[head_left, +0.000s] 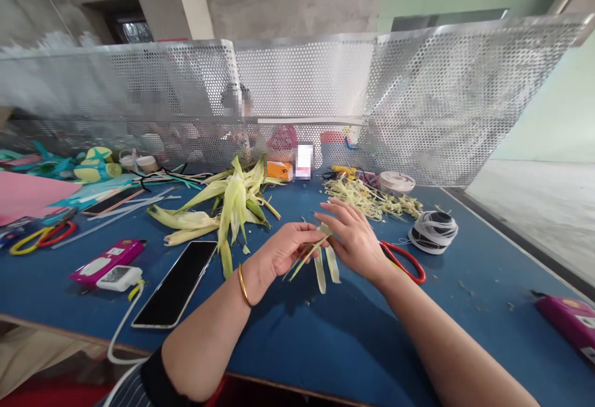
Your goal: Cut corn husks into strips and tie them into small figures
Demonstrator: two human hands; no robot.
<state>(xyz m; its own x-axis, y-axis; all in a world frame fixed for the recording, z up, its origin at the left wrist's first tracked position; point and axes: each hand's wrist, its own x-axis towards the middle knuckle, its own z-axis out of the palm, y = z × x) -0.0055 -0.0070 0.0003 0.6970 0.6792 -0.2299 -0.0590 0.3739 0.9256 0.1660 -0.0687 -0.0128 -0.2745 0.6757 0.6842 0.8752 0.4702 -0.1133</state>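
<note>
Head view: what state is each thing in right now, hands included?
left hand: pinching the husk strips.
right hand: touching them, fingers stretched, grip hidden.
husk pile: loose, whole leaves.
phone: lying flat, screen dark.
red scissors: lying flat, blades hidden under the right wrist.
cord spool: wound, lying flat.

A blue table [325,345] bears corn husks [227,205], a phone [176,283], scissors [404,261] and a ribbon roll [433,231].
</note>
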